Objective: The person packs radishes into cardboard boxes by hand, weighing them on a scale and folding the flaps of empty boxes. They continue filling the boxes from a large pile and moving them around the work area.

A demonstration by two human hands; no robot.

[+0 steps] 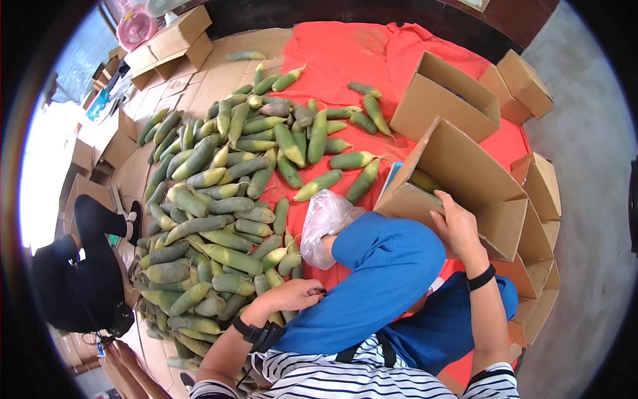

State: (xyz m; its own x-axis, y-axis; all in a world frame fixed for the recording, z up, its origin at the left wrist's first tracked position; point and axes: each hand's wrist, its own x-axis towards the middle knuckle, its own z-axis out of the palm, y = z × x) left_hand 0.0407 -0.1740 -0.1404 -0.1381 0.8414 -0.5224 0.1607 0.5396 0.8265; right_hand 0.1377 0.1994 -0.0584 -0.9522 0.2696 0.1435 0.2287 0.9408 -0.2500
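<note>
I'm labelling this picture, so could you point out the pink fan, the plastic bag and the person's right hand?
Pink fan (136, 30): head view, middle of its round front.
Plastic bag (324, 214): head view, its crumpled upper part.
Right hand (460, 227): head view, back of the hand.

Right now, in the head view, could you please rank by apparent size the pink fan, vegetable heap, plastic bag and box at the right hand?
1. Vegetable heap
2. Box
3. Plastic bag
4. Pink fan

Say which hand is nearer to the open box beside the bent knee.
Right. The right hand is at the box, fingers over its near edge; the left hand is away to the left, by the blue trouser leg.
</note>
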